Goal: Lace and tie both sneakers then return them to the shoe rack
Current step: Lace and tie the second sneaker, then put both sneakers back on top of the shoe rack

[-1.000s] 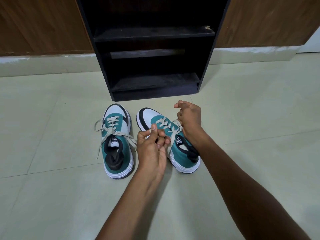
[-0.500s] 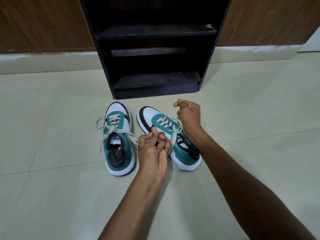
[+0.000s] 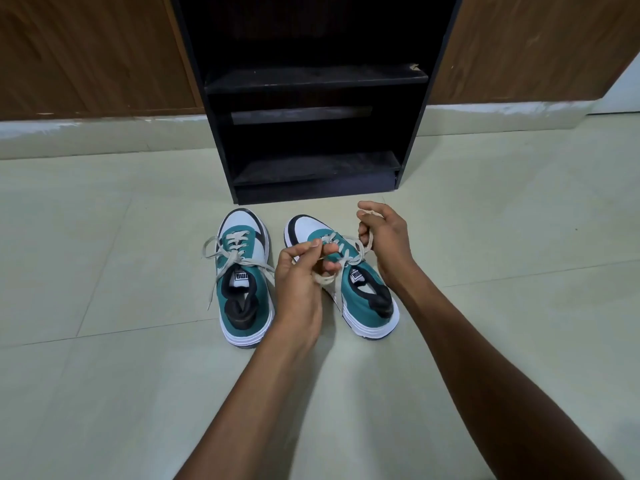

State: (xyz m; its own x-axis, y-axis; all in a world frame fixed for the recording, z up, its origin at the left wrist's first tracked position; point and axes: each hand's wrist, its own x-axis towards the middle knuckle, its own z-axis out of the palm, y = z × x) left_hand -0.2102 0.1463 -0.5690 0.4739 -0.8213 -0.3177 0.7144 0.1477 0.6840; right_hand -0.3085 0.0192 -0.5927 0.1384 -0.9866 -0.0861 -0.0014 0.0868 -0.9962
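Two teal, white and black sneakers stand side by side on the floor, toes toward the rack. The left sneaker point(image 3: 244, 282) has its cream lace tied in a bow with loose ends trailing left. Over the right sneaker point(image 3: 363, 299), my left hand point(image 3: 299, 275) pinches one end of the cream lace point(image 3: 346, 252) on the shoe's left side. My right hand point(image 3: 384, 237) grips the other end on the shoe's right side, with lace wound around its fingers. The lace runs taut between both hands across the tongue.
A black shoe rack point(image 3: 311, 98) with bare shelves stands just beyond the sneakers, its lowest shelf point(image 3: 318, 168) near floor level. Brown wooden panels point(image 3: 86, 53) flank it above a pale skirting. Pale floor tiles point(image 3: 104, 375) spread all around.
My left hand has shifted slightly up and inward over the right sneaker's laces, its fingers re-pinching the lace. My right hand keeps its hold beside the shoe. Neither sneaker has moved.
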